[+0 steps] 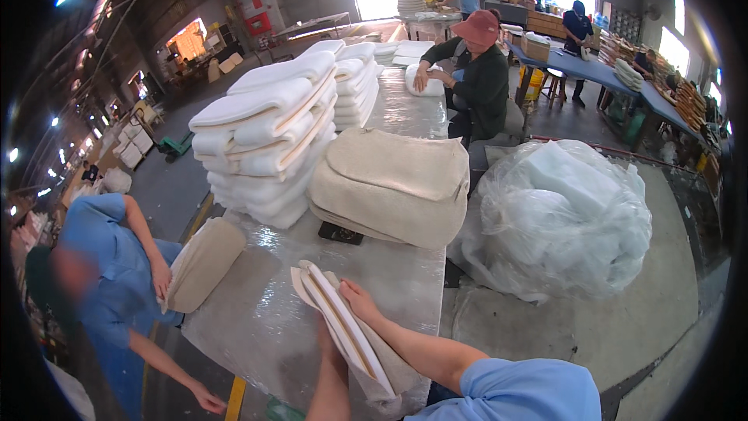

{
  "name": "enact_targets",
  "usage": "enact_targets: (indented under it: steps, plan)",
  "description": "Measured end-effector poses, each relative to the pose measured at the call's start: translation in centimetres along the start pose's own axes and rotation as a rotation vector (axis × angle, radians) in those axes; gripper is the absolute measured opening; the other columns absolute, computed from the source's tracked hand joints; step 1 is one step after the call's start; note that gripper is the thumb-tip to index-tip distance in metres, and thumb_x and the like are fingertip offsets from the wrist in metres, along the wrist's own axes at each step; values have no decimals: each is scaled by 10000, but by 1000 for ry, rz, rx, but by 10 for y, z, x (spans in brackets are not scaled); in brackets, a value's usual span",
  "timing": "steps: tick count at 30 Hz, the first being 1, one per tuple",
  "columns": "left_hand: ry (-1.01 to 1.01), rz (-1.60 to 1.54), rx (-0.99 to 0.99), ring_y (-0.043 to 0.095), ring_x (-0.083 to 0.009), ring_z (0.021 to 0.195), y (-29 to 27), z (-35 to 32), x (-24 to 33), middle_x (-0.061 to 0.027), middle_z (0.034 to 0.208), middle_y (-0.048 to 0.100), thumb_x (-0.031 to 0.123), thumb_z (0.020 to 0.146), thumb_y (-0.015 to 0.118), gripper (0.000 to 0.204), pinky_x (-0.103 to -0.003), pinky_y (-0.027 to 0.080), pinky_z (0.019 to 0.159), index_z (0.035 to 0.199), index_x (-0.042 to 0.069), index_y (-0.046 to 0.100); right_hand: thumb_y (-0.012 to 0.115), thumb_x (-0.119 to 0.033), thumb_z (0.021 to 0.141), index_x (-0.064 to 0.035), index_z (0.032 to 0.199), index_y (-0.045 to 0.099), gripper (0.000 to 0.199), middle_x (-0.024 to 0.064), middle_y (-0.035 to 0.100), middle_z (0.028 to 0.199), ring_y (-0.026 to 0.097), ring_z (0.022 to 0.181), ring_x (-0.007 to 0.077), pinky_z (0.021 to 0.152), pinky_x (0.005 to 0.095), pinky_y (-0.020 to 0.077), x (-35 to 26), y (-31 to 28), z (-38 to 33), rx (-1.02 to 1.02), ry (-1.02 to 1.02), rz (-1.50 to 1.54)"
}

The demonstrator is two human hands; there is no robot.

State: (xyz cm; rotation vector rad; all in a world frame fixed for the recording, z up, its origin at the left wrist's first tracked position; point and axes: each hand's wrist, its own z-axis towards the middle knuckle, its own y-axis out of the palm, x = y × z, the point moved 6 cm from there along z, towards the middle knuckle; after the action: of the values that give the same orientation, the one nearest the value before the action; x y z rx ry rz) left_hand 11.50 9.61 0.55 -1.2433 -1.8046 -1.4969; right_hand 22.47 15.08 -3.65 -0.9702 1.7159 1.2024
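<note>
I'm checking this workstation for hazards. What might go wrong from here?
The cushion held by the right hand overhangs the plastic-wrapped table edge and might slip off. The tall stack of white foam pads looks uneven and may topple toward the beige covers.

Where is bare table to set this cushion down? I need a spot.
Free: the foil-covered table between the beige cushion at its left edge and the held cushion. Crowded farther back: white foam stack, beige cover pile.
</note>
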Motion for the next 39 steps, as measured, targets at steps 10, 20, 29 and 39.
enact_targets:
  steps: [10, 20, 29, 39]
  plan:
    - [88, 60, 172, 478, -248, 1483, -15, 24, 43, -113, 1624, 497, 542, 1173, 340, 674, -387, 364, 1249, 1678, 97, 371, 535, -392, 1130, -49, 1517, 537, 516, 198, 714, 1327, 794, 914, 283, 770, 404, 656, -63, 7, -18, -122, 151, 774]
    - [12, -146, 100, 530, -211, 1415, -15, 113, 44, -85, 1503, 593, 473, 1169, 427, 582, -365, 396, 1202, 1568, 58, 511, 589, -461, 1119, -32, 1441, 628, 538, 123, 730, 1255, 691, 1078, 208, 970, 369, 567, 35, -7, 124, -82, 26, 138]
    - [154, -100, -66, 329, -219, 1549, -28, 166, 52, -88, 1661, 347, 539, 1175, 361, 700, -383, 271, 1286, 1719, 126, 207, 429, -675, 1109, -50, 1604, 476, 799, 65, 598, 1473, 590, 1276, 172, 1127, 337, 457, -7, 90, 121, -552, 271, 296]
    - [377, 213, -28, -33, -295, 1685, 47, 130, 121, -158, 1824, -23, 588, 1152, 324, 841, -456, 30, 1361, 1748, 78, 20, 266, -872, 1018, -134, 1682, 390, 1001, 98, 477, 1624, 371, 1533, 236, 1271, 451, 224, -104, 83, 105, -426, -112, 59]
